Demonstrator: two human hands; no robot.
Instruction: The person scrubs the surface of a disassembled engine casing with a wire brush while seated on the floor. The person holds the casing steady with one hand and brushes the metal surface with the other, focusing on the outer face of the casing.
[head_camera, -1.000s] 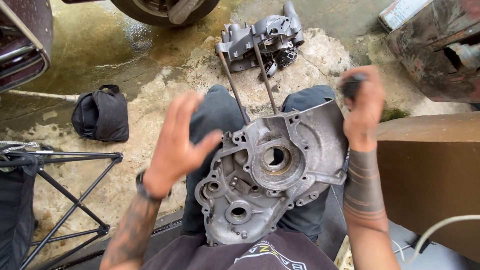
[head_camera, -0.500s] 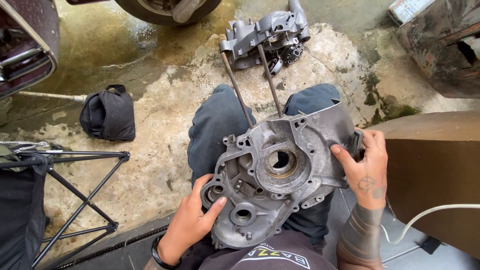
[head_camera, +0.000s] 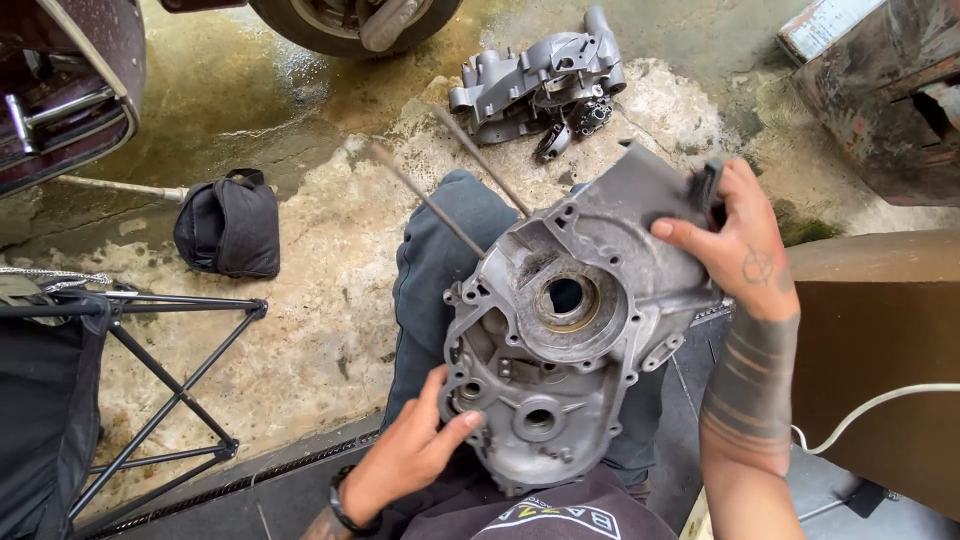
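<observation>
Resting across the lap, tilted up toward the right: a large grey engine case half (head_camera: 570, 320), two long studs (head_camera: 455, 195) jutting toward the stained concrete floor (head_camera: 300, 300). Gripping its upper right edge, with a small dark object pinched there too: right hand (head_camera: 735, 240). Clasping its lower left rim, fingers curled: left hand (head_camera: 415, 450). Lying farther off: second engine case (head_camera: 540, 85), black pouch (head_camera: 228, 225).

Black bag (head_camera: 230, 228) on stained floor (head_camera: 330, 300)

Soft, even daylight with faint shadows; wet sheen glares on the concrete floor (head_camera: 300, 90) at top. Focus is sharp, edges slightly bowed.
</observation>
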